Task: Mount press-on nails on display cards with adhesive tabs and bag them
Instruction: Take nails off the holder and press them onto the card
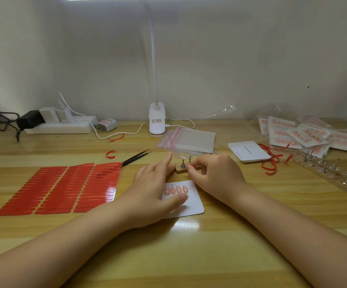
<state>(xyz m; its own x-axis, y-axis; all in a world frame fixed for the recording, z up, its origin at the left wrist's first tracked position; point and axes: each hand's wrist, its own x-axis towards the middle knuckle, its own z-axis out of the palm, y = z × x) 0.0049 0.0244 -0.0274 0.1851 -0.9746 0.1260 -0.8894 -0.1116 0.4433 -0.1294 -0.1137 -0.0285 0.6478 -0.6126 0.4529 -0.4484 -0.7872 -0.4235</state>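
A white display card lies on the table in front of me, with several pink press-on nails stuck in a row along its top. My left hand rests flat over the card's left side, fingers apart, thumb on the card. Just behind the card sits a small wooden holder with metal nail stands. My right hand is at that holder, thumb and forefinger pinched at a stand; what they grip is too small to tell. Red adhesive tab sheets lie to the left.
Black tweezers lie behind the tab sheets. A stack of clear zip bags and a clip lamp stand further back. A stack of blank cards, bagged finished cards, red peeled strips and a long wooden stand rack are at right. A power strip is back left.
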